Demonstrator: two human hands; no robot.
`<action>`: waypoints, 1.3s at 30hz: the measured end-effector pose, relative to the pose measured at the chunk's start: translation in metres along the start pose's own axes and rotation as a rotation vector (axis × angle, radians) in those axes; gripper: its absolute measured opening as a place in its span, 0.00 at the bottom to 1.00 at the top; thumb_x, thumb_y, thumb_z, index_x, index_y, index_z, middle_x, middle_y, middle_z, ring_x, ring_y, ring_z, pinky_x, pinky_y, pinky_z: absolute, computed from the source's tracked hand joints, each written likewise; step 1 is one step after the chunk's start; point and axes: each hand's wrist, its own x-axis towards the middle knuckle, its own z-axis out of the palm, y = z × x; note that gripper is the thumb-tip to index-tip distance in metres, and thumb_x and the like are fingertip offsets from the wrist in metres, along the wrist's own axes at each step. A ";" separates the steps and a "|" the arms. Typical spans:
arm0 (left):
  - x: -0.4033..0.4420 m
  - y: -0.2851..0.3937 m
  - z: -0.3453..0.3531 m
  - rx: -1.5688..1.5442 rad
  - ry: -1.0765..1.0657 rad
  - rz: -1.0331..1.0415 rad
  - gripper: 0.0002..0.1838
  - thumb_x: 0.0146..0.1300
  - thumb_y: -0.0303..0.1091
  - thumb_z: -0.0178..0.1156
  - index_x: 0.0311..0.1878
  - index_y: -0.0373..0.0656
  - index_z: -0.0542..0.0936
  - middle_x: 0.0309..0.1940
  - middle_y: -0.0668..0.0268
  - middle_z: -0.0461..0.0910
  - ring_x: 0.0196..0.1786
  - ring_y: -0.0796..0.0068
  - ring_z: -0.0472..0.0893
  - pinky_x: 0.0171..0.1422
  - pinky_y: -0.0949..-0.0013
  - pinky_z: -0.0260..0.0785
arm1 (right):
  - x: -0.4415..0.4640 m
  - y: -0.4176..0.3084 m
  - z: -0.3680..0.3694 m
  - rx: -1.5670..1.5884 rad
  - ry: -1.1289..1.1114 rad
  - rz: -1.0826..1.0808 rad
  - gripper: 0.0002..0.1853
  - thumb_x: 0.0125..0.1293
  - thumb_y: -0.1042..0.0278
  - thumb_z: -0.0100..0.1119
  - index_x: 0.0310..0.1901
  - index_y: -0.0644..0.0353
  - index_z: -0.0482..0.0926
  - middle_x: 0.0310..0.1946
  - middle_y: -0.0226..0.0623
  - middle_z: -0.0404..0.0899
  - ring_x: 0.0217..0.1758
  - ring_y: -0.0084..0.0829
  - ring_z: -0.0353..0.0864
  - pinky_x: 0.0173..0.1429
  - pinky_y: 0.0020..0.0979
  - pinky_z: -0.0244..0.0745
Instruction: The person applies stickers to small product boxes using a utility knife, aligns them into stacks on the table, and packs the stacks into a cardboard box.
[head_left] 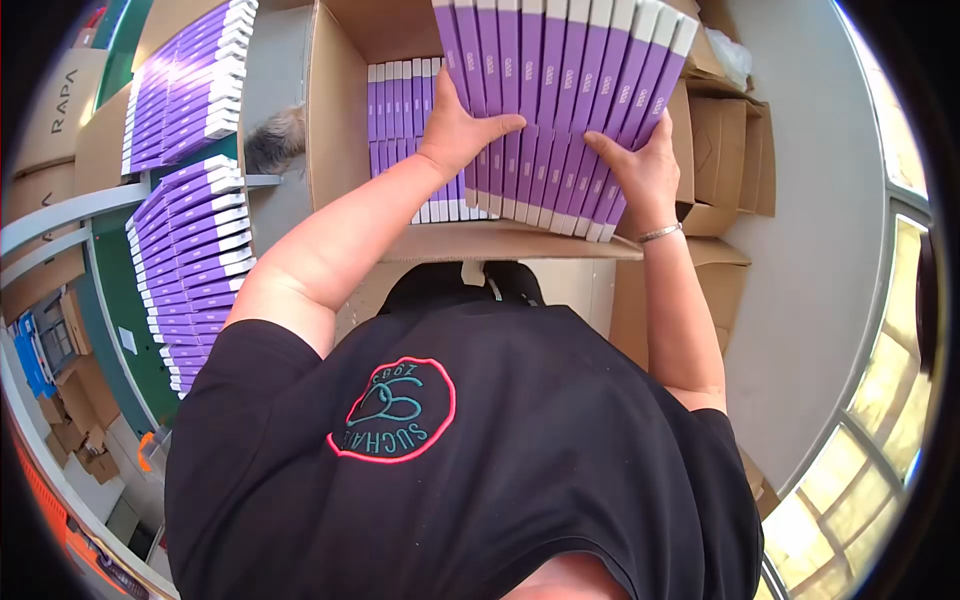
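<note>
A wide row of purple-and-white boxes (560, 110) is squeezed between my two hands over the right part of an open cardboard box. My left hand (465, 125) presses on the row's left end, its thumb lying across the fronts. At the right end my right hand (640, 165) grips the row, thumb on the fronts; a bracelet circles that wrist. The held row fans out slightly and leans. Inside the cardboard box (335, 130), more purple-and-white boxes (400, 125) stand upright in rows at the left. Whether the held row touches the box floor is hidden.
Stacks of purple-and-white boxes (190, 90) lie on a green surface (145, 370) at the left, beside a metal rail (90, 208). Open cartons (720, 150) stand at the right. A furry grey thing (277, 140) is beside the cardboard box's left wall.
</note>
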 end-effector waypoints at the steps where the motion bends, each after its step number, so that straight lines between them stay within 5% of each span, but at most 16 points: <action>1: 0.001 -0.007 0.002 -0.043 -0.018 -0.056 0.52 0.47 0.39 0.80 0.68 0.38 0.55 0.54 0.52 0.77 0.53 0.56 0.83 0.63 0.60 0.75 | 0.005 0.000 0.004 -0.037 -0.016 -0.002 0.47 0.51 0.50 0.78 0.70 0.53 0.63 0.54 0.45 0.80 0.50 0.39 0.85 0.54 0.36 0.81; 17: 0.021 -0.117 0.055 -0.353 -0.148 -0.693 0.48 0.52 0.42 0.78 0.69 0.37 0.58 0.59 0.46 0.74 0.59 0.54 0.80 0.64 0.56 0.74 | 0.076 0.015 0.063 -0.444 -0.263 0.246 0.46 0.54 0.51 0.74 0.72 0.52 0.61 0.54 0.43 0.83 0.51 0.38 0.86 0.54 0.35 0.80; 39: 0.034 -0.163 0.104 -0.317 -0.112 -0.908 0.49 0.48 0.43 0.80 0.68 0.33 0.62 0.56 0.46 0.77 0.53 0.53 0.83 0.57 0.58 0.79 | 0.112 0.041 0.096 -0.546 -0.361 0.315 0.39 0.56 0.51 0.72 0.64 0.60 0.65 0.49 0.46 0.84 0.49 0.43 0.87 0.54 0.39 0.79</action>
